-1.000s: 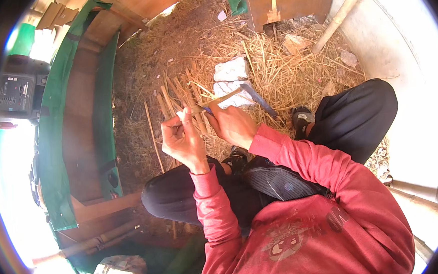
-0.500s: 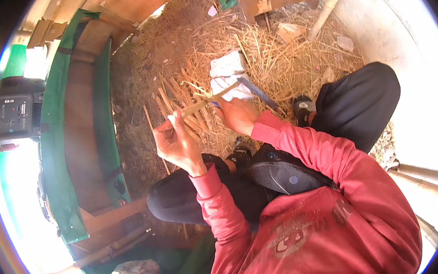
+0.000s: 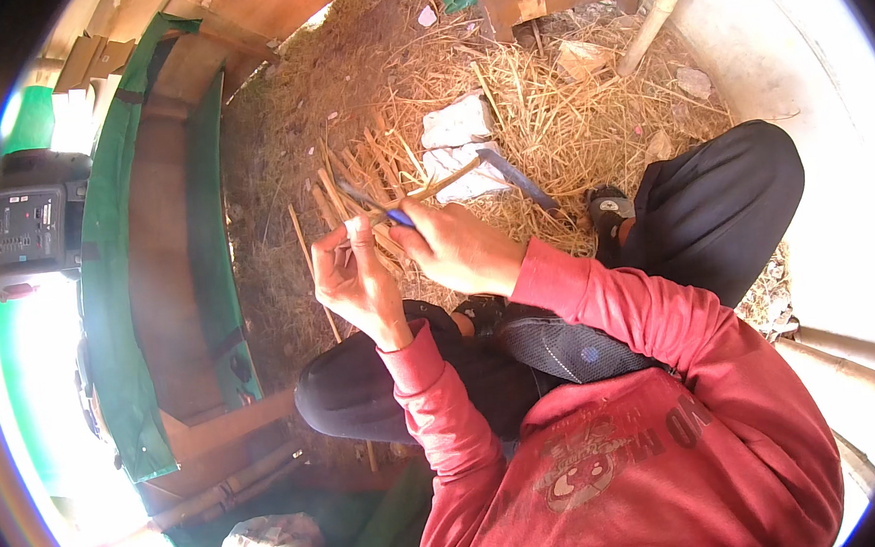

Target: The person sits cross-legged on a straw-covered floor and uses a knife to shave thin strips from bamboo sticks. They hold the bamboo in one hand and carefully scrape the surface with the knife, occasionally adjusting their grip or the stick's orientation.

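My left hand [image 3: 356, 278] is closed, pinching one end of a thin bamboo strip [image 3: 449, 180] between thumb and fingers. The strip slants up to the right over a pale block. My right hand [image 3: 461, 247] is wrapped round the blue handle of a knife [image 3: 399, 217], close beside my left hand. The knife's grey blade points up and left, across the strip. A dark, flat, blade-like bar [image 3: 518, 180] leans from the white blocks [image 3: 456, 122] down toward my right foot.
Split sticks [image 3: 375, 157] lie on the ground beyond my hands, with loose straw shavings [image 3: 557, 101] to the right. A green-edged wooden frame [image 3: 136, 252] stands at left. A pale wall [image 3: 766, 73] and bamboo pole [image 3: 660, 14] are at right. My bent knees flank the work.
My right hand has moved left along the strip, bringing the knife close to my left hand. The blade now shows pointing up and left. My left hand has hardly moved.
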### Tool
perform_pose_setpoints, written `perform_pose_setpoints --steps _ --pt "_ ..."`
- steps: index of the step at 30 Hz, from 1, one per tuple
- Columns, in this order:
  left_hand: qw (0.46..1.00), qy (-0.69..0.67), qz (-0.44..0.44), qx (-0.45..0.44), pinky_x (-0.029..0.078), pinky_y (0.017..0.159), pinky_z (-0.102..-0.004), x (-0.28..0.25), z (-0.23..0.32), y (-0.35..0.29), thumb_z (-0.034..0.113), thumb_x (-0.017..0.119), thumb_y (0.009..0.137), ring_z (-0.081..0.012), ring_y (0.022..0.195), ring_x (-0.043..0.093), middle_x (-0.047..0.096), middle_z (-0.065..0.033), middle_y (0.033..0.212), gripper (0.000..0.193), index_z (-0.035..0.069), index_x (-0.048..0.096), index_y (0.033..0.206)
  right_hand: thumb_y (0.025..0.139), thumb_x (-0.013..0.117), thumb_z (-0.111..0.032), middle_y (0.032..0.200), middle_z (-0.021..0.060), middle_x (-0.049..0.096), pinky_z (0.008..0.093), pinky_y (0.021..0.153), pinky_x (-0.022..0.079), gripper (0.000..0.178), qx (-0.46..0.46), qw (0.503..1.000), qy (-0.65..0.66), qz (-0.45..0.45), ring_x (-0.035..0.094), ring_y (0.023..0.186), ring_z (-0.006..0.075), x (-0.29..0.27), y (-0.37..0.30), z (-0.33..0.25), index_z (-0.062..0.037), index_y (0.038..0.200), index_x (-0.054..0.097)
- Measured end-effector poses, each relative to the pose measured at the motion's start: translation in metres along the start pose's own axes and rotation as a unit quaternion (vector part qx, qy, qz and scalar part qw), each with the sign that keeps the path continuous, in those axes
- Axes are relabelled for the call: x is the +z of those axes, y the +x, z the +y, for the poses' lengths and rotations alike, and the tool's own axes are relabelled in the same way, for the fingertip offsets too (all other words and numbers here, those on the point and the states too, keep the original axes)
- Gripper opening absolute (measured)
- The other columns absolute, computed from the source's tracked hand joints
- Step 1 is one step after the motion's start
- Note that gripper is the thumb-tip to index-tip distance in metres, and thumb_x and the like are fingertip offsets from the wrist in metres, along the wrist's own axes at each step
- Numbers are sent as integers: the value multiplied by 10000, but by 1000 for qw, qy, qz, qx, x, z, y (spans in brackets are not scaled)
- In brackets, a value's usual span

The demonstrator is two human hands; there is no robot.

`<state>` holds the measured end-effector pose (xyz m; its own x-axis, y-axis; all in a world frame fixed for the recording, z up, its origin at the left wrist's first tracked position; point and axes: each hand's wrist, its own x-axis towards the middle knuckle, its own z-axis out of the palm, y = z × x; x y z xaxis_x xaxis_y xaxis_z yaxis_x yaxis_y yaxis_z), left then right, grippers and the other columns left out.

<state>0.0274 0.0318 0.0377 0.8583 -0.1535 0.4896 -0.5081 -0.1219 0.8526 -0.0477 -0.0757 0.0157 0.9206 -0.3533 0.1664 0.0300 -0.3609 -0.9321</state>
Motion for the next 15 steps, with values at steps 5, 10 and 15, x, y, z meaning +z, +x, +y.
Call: perform_pose_setpoints --steps 5,10,15 --pt "1000 24 -3 1 411 589 -192 -4 -1 1 117 722 905 -50 650 529 639 -37 751 162 -19 634 894 954 550 -197 566 236 580 527 485 488 209 -49 991 -105 62 619 545 434 17 -2 1 -16 1053 523" --pt "994 88 -26 56 452 586 -200 -3 2 -3 82 715 899 -59 664 564 620 -20 722 123 -20 646 889 967 522 -220 596 259 599 556 534 498 252 43 980 -187 54 628 578 453 18 5 76 0 1089 531" --pt "996 45 -55 55 478 608 -206 0 3 -2 80 716 900 -68 679 578 618 -37 734 124 -15 655 952 979 508 -238 654 277 621 581 596 485 286 27 997 -59 28 636 660 477 3 -11 9 14 1109 540"
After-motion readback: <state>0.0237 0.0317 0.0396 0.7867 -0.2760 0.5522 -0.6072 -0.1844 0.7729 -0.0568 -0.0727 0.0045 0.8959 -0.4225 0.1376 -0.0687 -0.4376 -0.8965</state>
